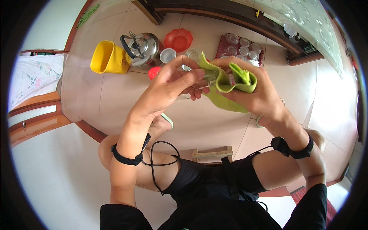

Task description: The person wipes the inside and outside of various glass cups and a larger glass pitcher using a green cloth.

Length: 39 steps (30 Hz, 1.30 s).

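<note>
My left hand (178, 80) grips a clear glass cup (210, 77) between thumb and fingers, its rim side partly hidden by them. A folded green cloth (237, 83) is bunched in my right hand (257, 86) and lies against the right end of the glass. One flap of the cloth hangs down below both hands. Beyond my hands, a red tray (220, 47) on the floor holds several clear glasses (244, 51). To its left stand another glass dish or cup (193, 53), a white-rimmed round container (168, 55) and a red scalloped plastic dish (178, 39).
A steel kettle (143, 49) and a yellow plastic bin (107, 59) stand on the tiled floor at the upper left. A red dotted object (154, 73) is near my left hand. A dark wooden table frame (218, 14) with a glass top (313, 26) spans the top right.
</note>
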Each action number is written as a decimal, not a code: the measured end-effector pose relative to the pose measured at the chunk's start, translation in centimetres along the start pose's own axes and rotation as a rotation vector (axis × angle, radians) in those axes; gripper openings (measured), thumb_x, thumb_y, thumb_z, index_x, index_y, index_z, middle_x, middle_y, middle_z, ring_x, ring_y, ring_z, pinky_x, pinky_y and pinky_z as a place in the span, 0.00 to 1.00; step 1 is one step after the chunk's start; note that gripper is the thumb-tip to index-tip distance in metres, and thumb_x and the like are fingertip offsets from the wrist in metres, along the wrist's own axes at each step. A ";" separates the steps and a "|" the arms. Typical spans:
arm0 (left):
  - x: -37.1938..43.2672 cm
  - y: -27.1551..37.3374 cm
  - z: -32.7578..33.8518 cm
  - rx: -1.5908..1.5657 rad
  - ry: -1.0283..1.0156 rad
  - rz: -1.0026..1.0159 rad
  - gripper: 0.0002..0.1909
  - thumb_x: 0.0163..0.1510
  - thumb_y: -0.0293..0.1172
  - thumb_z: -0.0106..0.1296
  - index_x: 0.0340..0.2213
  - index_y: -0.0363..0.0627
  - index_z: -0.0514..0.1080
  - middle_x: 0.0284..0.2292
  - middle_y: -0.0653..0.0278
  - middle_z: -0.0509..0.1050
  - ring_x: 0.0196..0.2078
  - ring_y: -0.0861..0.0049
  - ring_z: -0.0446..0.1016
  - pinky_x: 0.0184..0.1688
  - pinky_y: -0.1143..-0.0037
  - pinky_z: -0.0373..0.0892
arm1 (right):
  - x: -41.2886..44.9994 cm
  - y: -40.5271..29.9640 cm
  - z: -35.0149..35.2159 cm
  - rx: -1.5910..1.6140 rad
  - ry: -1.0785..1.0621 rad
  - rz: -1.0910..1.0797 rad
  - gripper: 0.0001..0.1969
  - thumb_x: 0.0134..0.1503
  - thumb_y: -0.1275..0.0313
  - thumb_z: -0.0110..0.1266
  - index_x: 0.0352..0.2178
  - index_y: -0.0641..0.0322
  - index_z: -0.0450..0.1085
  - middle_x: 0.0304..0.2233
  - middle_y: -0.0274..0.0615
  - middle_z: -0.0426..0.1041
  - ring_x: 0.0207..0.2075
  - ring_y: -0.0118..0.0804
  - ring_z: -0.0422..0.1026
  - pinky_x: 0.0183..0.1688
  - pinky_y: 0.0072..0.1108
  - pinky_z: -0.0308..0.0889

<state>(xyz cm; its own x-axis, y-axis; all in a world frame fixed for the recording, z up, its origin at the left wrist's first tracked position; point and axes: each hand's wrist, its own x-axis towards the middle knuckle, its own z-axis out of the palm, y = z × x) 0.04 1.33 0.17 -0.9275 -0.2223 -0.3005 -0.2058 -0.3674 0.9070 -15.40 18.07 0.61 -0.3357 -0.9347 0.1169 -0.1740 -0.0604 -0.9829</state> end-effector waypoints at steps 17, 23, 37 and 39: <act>-0.6 0.3 0.1 -0.399 -0.094 -0.253 0.15 0.63 0.43 0.42 0.40 0.43 0.65 0.29 0.61 0.72 0.27 0.78 0.71 0.29 0.80 0.67 | -0.4 0.5 0.5 -0.557 -0.008 -0.592 0.23 0.37 0.79 0.65 0.40 0.59 0.75 0.41 0.50 0.71 0.34 0.42 0.75 0.33 0.25 0.73; -0.1 -0.6 0.6 -0.266 -0.057 -0.037 0.11 0.64 0.38 0.41 0.41 0.42 0.62 0.33 0.60 0.73 0.32 0.79 0.71 0.34 0.80 0.67 | -0.3 0.5 0.6 -0.419 0.111 -0.323 0.26 0.40 0.83 0.61 0.45 0.55 0.73 0.34 0.41 0.74 0.30 0.39 0.75 0.35 0.23 0.71; 0.9 -1.2 1.8 1.024 0.189 0.776 0.16 0.52 0.23 0.57 0.40 0.38 0.64 0.33 0.64 0.71 0.31 0.80 0.70 0.32 0.78 0.68 | -0.4 0.3 0.4 0.468 0.215 0.511 0.15 0.54 0.68 0.59 0.39 0.70 0.71 0.32 0.38 0.75 0.33 0.26 0.74 0.35 0.18 0.69; 0.7 -1.3 1.8 1.036 0.209 0.749 0.16 0.52 0.22 0.57 0.40 0.38 0.64 0.34 0.63 0.71 0.32 0.81 0.71 0.32 0.79 0.68 | -0.5 -0.1 0.5 0.331 0.216 0.491 0.14 0.55 0.68 0.59 0.37 0.70 0.72 0.30 0.38 0.76 0.31 0.25 0.74 0.34 0.17 0.69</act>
<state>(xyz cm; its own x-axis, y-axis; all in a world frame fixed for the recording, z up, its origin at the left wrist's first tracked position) -0.91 3.24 -0.71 -0.8747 -0.2389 0.4217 0.1078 0.7523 0.6499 -14.75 18.33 0.54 -0.4890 -0.7912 -0.3671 0.3318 0.2205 -0.9172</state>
